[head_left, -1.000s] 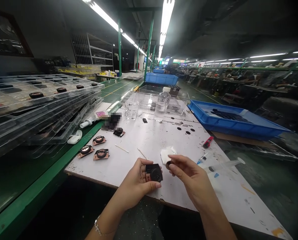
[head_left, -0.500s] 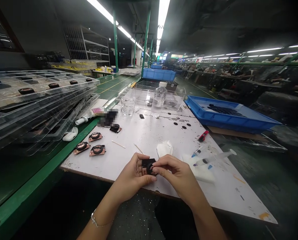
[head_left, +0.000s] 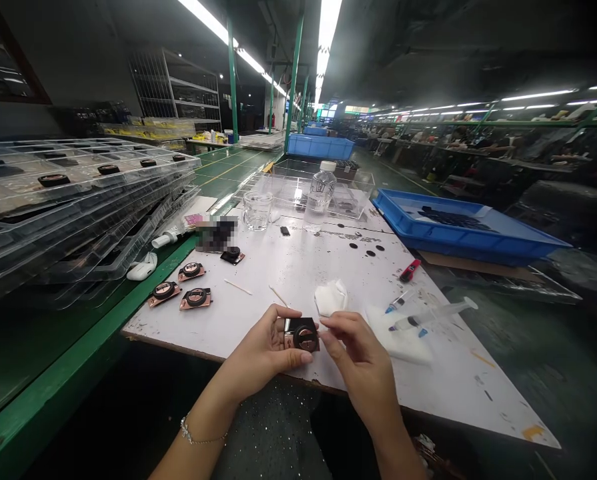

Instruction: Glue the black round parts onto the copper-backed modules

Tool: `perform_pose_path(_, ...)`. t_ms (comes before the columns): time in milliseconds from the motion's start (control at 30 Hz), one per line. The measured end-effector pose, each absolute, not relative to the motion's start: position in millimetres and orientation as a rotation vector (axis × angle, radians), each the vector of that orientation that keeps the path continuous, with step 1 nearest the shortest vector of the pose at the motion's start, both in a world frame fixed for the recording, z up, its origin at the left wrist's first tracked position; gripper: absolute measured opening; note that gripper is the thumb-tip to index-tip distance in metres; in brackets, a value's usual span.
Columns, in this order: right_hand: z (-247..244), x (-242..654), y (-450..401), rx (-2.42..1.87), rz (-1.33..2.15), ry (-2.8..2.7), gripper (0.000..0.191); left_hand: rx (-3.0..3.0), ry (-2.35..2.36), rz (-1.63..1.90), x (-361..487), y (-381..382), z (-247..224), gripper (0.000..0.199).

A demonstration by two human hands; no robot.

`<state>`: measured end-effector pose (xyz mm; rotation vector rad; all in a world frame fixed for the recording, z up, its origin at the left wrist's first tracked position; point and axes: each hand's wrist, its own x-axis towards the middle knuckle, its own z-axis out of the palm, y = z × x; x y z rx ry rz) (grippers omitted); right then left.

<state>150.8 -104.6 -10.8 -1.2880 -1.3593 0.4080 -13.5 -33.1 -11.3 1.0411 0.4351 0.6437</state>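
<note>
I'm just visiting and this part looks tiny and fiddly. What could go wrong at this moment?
The small black part is held over the table's near edge, pinched by the left hand, with the right hand at its side; a slip might drop it to the floor. The syringe lies close to the right hand, so an elbow or wrist could knock it.

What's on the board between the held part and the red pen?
Head view: a white wipe lies between the part and red pen; otherwise bare board.
</note>
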Motion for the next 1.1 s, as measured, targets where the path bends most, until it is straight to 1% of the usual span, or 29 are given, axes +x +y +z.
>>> perform_pose_path(67, -15.9, 151.7, -108.9, -1.252, 0.366, -1.319, 0.012, 1.022, 0.424, 0.632, -13.8, -32.9, -9.5, 0.051)
perform_pose_path(200, -17.8, 153.3, -113.1, -1.226, 0.411, -1.415, 0.016, 1.037, 0.430, 0.604, -15.2, -32.8, -7.4, 0.050)
perform_pose_path(433, -13.5, 148.8, -112.7, -1.247, 0.359, -1.463, 0.011, 1.064, 0.443, 0.581, -16.2, -33.2, -8.8, 0.049)
perform_pose_path(667, -13.9, 147.9, -112.4, -1.247, 0.368, -1.444, 0.010, 1.113, 0.537, 0.594, -16.3, -35.6, -3.6, 0.049)
perform_pose_path(967, -15.9, 147.3, -111.6, -1.239, 0.351, -1.450, 0.010, 1.063, 0.503, 0.592, -14.8, -34.4, -5.1, 0.050)
perform_pose_path(1100, -16.5, 148.7, -114.4, -1.204, 0.364, -1.407, 0.014, 1.033, 0.515, 0.593, -14.2, -34.6, -2.8, 0.050)
